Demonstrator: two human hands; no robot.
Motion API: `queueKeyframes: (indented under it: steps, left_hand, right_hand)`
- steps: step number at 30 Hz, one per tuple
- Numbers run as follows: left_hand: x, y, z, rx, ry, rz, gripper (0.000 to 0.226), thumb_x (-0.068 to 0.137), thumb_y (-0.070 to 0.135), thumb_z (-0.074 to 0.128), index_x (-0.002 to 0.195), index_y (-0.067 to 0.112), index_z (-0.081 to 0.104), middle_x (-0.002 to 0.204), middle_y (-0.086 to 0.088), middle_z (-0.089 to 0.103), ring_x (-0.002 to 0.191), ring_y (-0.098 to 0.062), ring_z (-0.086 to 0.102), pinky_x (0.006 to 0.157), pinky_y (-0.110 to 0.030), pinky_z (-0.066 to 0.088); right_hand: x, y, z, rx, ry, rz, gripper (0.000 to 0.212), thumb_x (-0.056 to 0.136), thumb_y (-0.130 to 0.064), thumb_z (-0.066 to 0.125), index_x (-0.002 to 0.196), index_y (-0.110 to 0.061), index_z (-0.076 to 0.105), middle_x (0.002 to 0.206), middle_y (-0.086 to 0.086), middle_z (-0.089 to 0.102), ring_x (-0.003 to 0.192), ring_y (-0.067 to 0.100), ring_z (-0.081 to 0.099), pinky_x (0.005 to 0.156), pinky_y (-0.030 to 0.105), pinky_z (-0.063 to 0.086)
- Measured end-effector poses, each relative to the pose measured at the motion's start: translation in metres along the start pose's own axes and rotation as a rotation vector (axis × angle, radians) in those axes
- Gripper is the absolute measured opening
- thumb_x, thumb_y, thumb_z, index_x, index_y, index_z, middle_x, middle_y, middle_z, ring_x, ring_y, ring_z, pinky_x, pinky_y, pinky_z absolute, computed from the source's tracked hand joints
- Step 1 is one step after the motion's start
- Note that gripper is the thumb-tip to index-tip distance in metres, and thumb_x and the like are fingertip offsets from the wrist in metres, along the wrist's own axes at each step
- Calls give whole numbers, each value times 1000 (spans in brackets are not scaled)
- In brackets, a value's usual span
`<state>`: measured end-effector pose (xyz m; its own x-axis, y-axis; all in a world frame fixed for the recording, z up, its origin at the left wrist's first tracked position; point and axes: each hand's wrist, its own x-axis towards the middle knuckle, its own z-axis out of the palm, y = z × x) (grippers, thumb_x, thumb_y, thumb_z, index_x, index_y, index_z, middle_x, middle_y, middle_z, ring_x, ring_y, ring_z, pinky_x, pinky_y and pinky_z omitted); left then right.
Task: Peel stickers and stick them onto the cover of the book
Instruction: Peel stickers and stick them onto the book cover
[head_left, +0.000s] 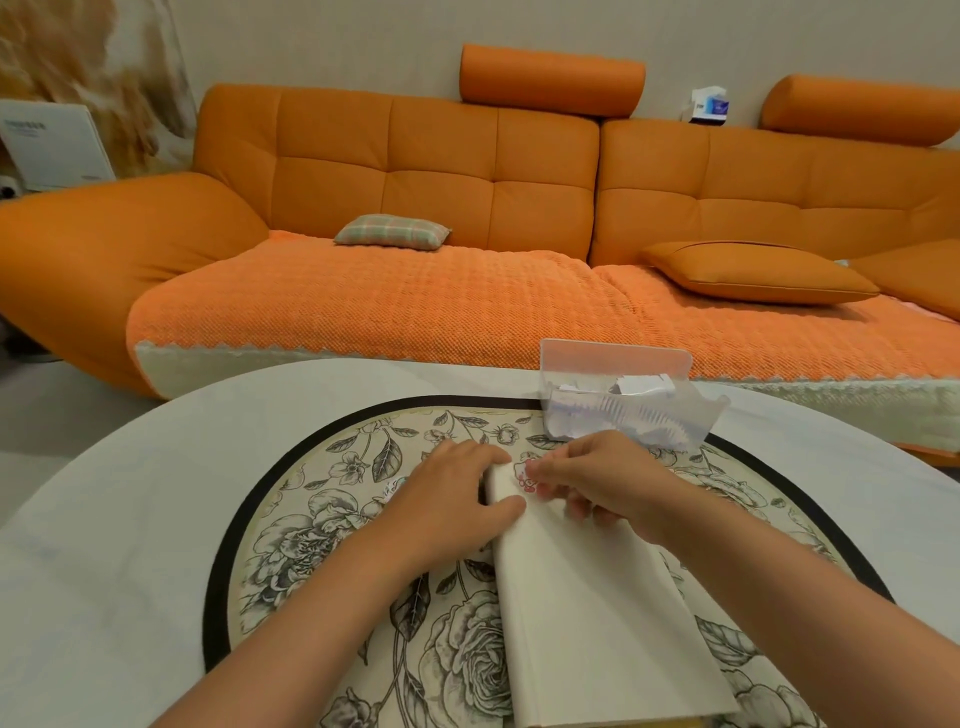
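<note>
A white-covered book (597, 613) lies on the round floral mat (322, 525), its long side running away from me. My left hand (447, 499) grips the book's far left corner, thumb on the cover and fingers over the edge. My right hand (597, 478) rests on the far end of the cover, its fingertips touching a small pink-and-red sticker (527, 475) that lies on the cover. A small scrap of paper (392, 488) peeks out on the mat just left of my left hand.
A clear plastic box (623, 400) with paper scraps stands on the table just beyond the book, to the right. The white round table (130, 519) extends around the mat. An orange sofa (467, 208) with cushions stands behind the table.
</note>
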<state>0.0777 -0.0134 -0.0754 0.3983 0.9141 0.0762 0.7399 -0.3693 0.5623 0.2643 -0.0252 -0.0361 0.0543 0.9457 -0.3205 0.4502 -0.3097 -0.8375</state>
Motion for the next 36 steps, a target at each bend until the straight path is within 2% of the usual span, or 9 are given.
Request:
queueKeyframes:
  steps: [5, 11, 19, 24, 27, 30, 32, 34, 36]
  left_hand:
    - [1, -3, 2, -77, 9, -59, 56, 84, 55, 64, 136, 43, 44, 124, 15, 45, 114, -5, 46, 99, -32, 42]
    - [1, -5, 3, -99, 42, -39, 51, 85, 52, 66, 131, 39, 50, 116, 17, 45, 110, -1, 43, 89, -24, 34]
    - [2, -7, 6, -113, 55, -44, 52, 84, 54, 66, 131, 40, 50, 121, 14, 46, 110, -3, 45, 91, -24, 35]
    - [2, -9, 8, -102, 53, -34, 53, 84, 55, 64, 132, 40, 50, 120, 14, 46, 112, -5, 46, 92, -26, 37]
    - [-1, -9, 10, -65, 79, 18, 58, 87, 55, 61, 139, 34, 46, 127, 15, 46, 125, -5, 39, 102, -27, 36]
    - [-5, -8, 11, 8, 155, 133, 54, 92, 51, 58, 140, 28, 45, 134, 17, 43, 130, -2, 31, 108, -26, 35]
    - [-9, -9, 11, 62, 214, 223, 42, 92, 48, 58, 128, 26, 53, 126, 18, 46, 124, -1, 36, 102, -25, 41]
    - [-13, -9, 9, 101, 232, 264, 32, 94, 43, 57, 119, 24, 60, 118, 18, 50, 118, -1, 41, 96, -26, 46]
    - [-17, -9, 8, 121, 225, 266, 32, 96, 42, 54, 120, 23, 63, 118, 18, 53, 115, 1, 42, 94, -26, 47]
  right_hand:
    - [3, -3, 6, 45, 5, -6, 17, 80, -27, 83, 81, -12, 76, 74, 3, 76, 46, 12, 49, 40, 17, 33]
    - [8, -3, 9, 40, 12, 18, 15, 80, -25, 84, 78, -14, 75, 78, 5, 78, 45, 12, 47, 42, 17, 35]
    - [11, -1, 11, 43, 6, 14, 17, 80, -23, 84, 75, -10, 75, 76, 7, 77, 47, 15, 45, 46, 19, 37]
    - [14, 1, 19, -26, 107, -4, 16, 77, -21, 83, 71, -7, 76, 69, 5, 76, 42, 15, 44, 46, 20, 39]
    - [17, 3, 23, -174, 182, -14, 21, 72, -27, 83, 66, -8, 76, 70, 8, 76, 45, 15, 49, 53, 27, 45]
    - [15, 5, 27, -351, 246, -66, 26, 72, -38, 81, 63, -14, 75, 63, 0, 73, 53, 11, 59, 60, 30, 53]
    - [11, 7, 29, -471, 325, -129, 32, 72, -50, 80, 69, -19, 72, 64, -5, 70, 65, 10, 63, 58, 29, 49]
    - [6, 12, 31, -562, 394, -216, 37, 74, -59, 76, 84, -24, 68, 76, -11, 66, 78, 10, 63, 59, 29, 43]
    - [2, 20, 31, -617, 417, -352, 36, 81, -57, 71, 101, -28, 66, 89, -14, 62, 87, 9, 60, 65, 28, 39]
